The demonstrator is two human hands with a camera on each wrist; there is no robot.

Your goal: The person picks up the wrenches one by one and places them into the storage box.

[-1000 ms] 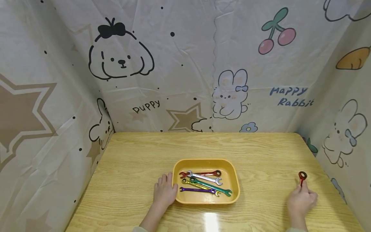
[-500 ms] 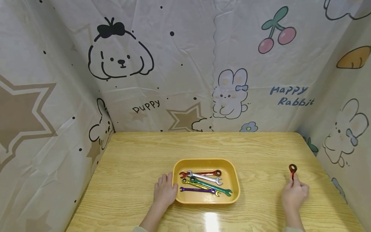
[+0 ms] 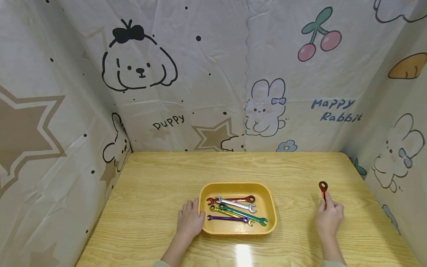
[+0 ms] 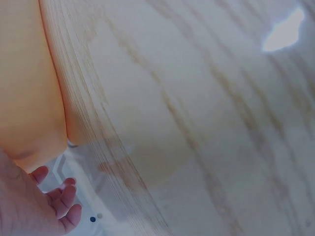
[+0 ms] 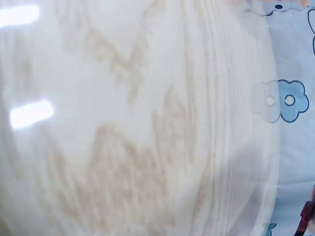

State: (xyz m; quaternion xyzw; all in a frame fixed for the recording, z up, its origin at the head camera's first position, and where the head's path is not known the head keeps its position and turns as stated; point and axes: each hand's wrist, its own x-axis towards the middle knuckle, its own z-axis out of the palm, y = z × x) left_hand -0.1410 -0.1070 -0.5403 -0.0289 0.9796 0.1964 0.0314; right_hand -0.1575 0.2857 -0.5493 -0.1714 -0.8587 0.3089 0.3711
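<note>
In the head view my right hand (image 3: 329,220) pinches a red ratcheting wrench (image 3: 323,185) above the right part of the table, its ring end pointing away from me. A red part of this wrench (image 5: 305,216) shows at the edge of the right wrist view. My left hand (image 3: 190,219) rests against the left wall of a yellow tray (image 3: 238,230), thumb at the rim. In the left wrist view its fingers (image 4: 63,199) look loosely bent and hold nothing. Inside the tray lie several wrenches: red (image 3: 240,200), silver (image 3: 236,204), green (image 3: 243,213), yellow (image 3: 230,213) and purple (image 3: 228,218), partly overlapping.
The tray stands on a light wood-grain table (image 3: 160,174). A patterned cloth (image 3: 213,92) with cartoon drawings encloses the table at the back and both sides. A bright light reflection lies on the tabletop in front of the tray.
My right hand has moved left and slightly away from me, carrying the red wrench towards the tray. The left hand and the tray have stayed in place.
</note>
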